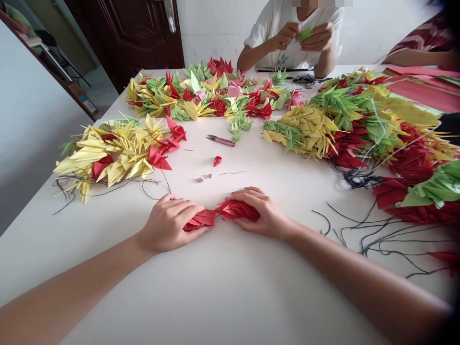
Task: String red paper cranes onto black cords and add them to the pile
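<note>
My left hand (174, 221) is closed around one bunch of folded red paper pieces (200, 219), low over the white table. A second red bunch (237, 210) is under the curled fingers of my right hand (264, 213). Between my hands the two bunches nearly meet, with what looks like a thin thread joining them. Just beyond my hands lie a small red folded paper piece (217, 161), two little printed scraps (204, 178) and a short dark thread (233, 172).
Pink-handled thread snips (221, 140) lie mid-table. Yellow and red folded paper pieces (122, 148) are heaped left, a mixed row (201, 96) behind. Strung bundles (309, 129) and loose black cords (373, 235) fill the right. Across the table, a person (294, 36) holds green paper.
</note>
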Available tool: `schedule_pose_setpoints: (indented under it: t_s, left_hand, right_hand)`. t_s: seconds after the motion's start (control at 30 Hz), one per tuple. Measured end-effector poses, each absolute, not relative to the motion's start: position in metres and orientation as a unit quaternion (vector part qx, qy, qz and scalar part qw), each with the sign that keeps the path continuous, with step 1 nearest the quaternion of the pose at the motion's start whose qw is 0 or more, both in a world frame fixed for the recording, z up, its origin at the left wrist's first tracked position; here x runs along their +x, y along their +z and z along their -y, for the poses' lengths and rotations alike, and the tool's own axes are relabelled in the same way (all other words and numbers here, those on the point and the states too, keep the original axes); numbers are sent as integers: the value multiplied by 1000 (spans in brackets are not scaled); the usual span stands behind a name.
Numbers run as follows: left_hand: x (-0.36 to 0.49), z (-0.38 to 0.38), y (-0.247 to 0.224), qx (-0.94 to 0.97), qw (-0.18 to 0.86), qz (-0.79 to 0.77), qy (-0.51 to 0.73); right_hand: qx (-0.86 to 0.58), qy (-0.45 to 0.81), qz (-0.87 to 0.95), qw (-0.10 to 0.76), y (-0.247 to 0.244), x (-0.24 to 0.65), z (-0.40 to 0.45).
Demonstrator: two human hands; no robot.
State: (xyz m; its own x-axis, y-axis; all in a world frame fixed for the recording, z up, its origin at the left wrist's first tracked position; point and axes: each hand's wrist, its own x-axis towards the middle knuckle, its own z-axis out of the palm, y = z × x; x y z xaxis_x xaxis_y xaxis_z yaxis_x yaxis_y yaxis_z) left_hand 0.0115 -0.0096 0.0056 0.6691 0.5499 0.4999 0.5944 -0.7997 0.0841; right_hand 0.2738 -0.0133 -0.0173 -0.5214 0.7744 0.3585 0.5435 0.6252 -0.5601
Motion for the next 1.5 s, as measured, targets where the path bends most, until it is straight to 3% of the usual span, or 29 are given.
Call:
schedule_pose_setpoints:
  t_s: [0.47, 0.87, 1.5]
  left_hand:
    - [17, 15, 6, -906, 63, 303, -288]
    - [25, 22, 1, -903, 100, 301, -289]
    - [20, 18, 5, -909, 109, 326, -235]
  right_hand:
    - [-353, 134, 881, 285, -18, 270, 15]
    - [-385, -2, 887, 256, -8, 251, 33]
    - [-434, 18, 862, 260, -10, 265, 23]
